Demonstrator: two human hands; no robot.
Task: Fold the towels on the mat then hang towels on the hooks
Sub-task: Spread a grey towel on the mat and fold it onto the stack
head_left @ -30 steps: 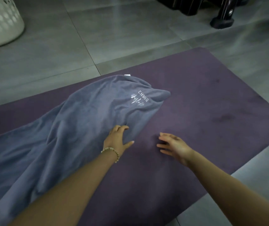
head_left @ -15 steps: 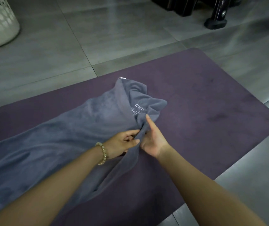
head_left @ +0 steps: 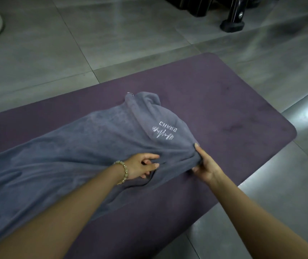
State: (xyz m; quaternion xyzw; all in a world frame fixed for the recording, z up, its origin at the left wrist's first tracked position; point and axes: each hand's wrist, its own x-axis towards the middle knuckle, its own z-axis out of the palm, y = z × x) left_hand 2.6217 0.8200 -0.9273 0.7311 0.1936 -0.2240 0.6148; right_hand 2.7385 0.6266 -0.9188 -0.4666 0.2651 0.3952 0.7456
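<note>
The right hand (head_left: 204, 166) is pinching the rumpled grey towel (head_left: 74, 156) by its edge on the purple mat (head_left: 233, 109), the left hand (head_left: 138, 166) is lying on it, fingers loosely parted, grip unclear, so one uneven tug is risking a crooked, wrinkled fold.

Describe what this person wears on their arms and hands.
The left forearm and the right forearm are uncovered, with no sleeve in view. A bracelet of small, round, pale beads circles the wrist of the left hand. The right hand and its wrist carry nothing: no bracelet, watch or glove. No ring is visible on either hand.
</note>
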